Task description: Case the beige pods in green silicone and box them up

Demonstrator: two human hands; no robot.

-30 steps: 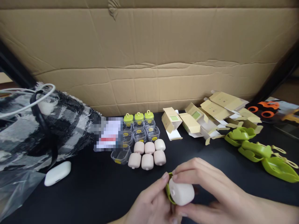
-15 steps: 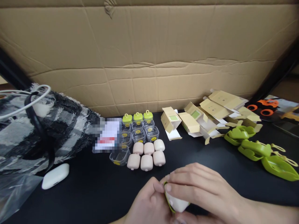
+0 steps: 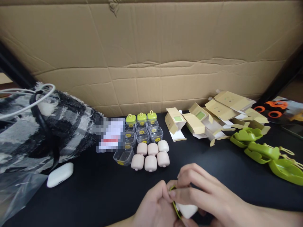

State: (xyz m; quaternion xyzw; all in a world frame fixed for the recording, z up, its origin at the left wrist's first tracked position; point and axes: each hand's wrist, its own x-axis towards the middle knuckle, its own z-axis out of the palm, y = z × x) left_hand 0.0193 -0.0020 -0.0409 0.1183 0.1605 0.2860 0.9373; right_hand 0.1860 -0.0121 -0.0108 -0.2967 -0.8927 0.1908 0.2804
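At the bottom of the view, my left hand (image 3: 153, 205) is closed around a green cover (image 3: 176, 210), its thumb on the rim. My right hand (image 3: 208, 192) has its fingers over a small white rounded case (image 3: 187, 210), which is partly out of the green cover. Much of both pieces is hidden by my fingers. Beyond my hands stand several pale pink rounded cases (image 3: 151, 163) and a whiter one (image 3: 163, 146). Clear plastic cups (image 3: 142, 136) with yellow smiley stickers are behind them, some near green lids with loops (image 3: 141, 117).
Opened cardboard boxes (image 3: 196, 124) are heaped at the back right, before a cardboard wall (image 3: 151, 34). Green covers with straps (image 3: 286, 170) lie at the right, near an orange toy vehicle (image 3: 276, 108). On the left are a white earbud case (image 3: 60, 175) and a shaggy plaid cloth (image 3: 71, 126).
The white case now shows farther to the right of the green rim, and my right fingers have lifted and bent more. The whole scene has shifted slightly right with the camera.
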